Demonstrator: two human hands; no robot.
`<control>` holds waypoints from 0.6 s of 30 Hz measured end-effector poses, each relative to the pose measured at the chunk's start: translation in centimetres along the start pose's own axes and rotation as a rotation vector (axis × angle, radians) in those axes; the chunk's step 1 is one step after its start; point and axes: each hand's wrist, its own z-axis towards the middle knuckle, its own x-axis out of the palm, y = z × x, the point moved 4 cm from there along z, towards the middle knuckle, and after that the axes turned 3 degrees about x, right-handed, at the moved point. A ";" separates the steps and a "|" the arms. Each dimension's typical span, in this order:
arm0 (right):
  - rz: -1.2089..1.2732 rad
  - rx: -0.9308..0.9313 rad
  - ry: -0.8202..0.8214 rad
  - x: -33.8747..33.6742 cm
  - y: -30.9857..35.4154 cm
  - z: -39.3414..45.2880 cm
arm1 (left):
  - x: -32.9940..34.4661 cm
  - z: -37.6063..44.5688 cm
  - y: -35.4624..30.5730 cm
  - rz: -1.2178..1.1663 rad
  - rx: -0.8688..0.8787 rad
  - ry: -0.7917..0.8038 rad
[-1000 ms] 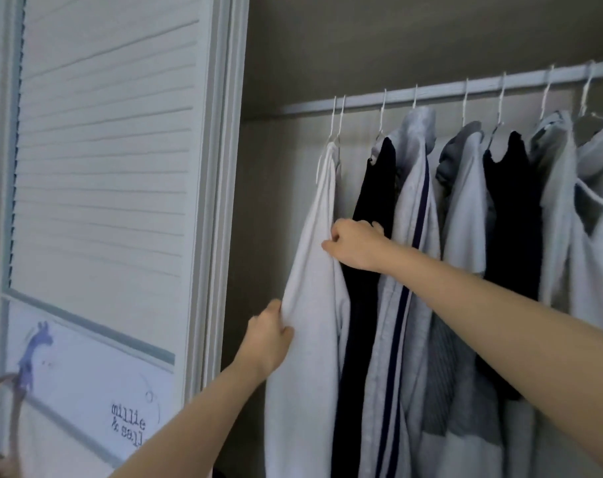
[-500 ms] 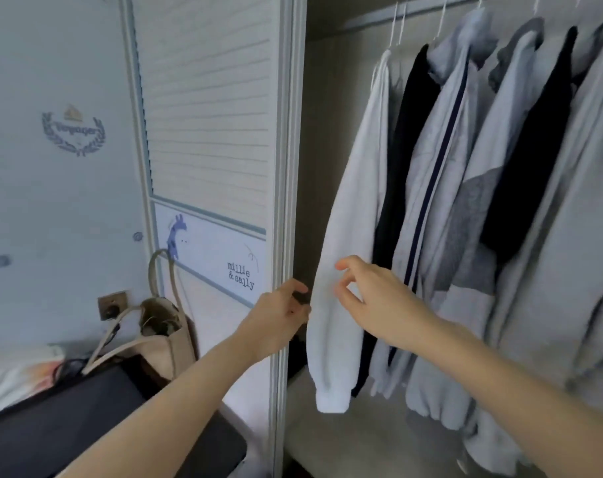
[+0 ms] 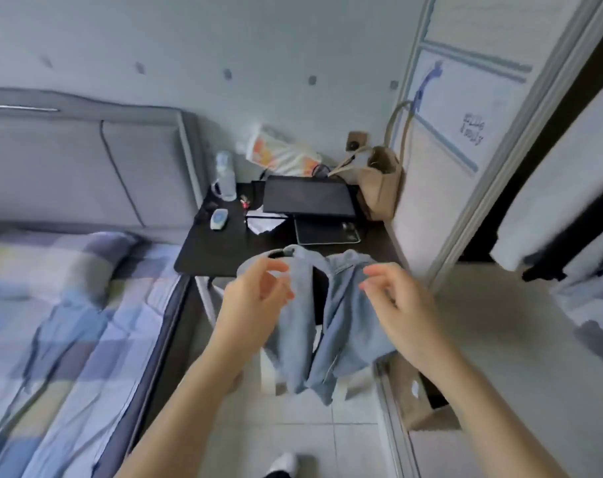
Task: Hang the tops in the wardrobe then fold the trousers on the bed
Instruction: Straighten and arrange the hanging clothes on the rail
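A light-blue denim garment [image 3: 341,326] hangs draped over a white chair or stool in front of the black bedside table. My left hand [image 3: 255,301] hovers at its upper left edge, fingers loosely curled, holding nothing that I can see. My right hand [image 3: 396,301] hovers at its upper right edge in the same loose pose. The bed [image 3: 86,339] with a checked sheet lies to the left, with a blurred blue cloth [image 3: 48,326] on it. At the right edge the open wardrobe shows the lower ends of hung tops [image 3: 569,215].
The black table [image 3: 224,250] carries a dark tablet or laptop [image 3: 307,198], a water bottle [image 3: 224,177] and a remote. A beige tote bag [image 3: 379,188] leans on the wardrobe door [image 3: 472,139]. A cardboard box [image 3: 427,401] sits on the tiled floor by the wardrobe.
My view has swung from the wardrobe rail down to the bedside table and floor. Both hands have left the hung white top and now hover at the light-blue garment.
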 end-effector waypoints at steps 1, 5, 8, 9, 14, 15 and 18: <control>0.042 -0.017 0.060 1.8 0.3 -1.6 | -1.7 -3.1 1.0 0.011 -0.061 -0.069; 0.148 -0.036 0.351 9.0 3.2 -9.2 | -7.3 -16.6 5.1 -0.045 -0.338 -0.312; 0.185 -0.077 0.512 13.7 6.0 -14.9 | -10.9 -26.3 7.3 0.026 -0.491 -0.444; 0.190 -0.090 0.557 15.0 6.5 -16.4 | -11.8 -28.9 7.7 0.041 -0.533 -0.482; 0.175 -0.223 0.812 21.9 10.6 -26.3 | -16.8 -43.8 9.8 0.055 -0.711 -0.722; 0.160 -0.261 0.873 23.4 11.6 -28.9 | -18.0 -47.2 10.0 0.054 -0.748 -0.779; 0.119 -0.341 1.015 27.4 14.4 -35.9 | -20.7 -56.0 10.6 0.053 -0.840 -0.903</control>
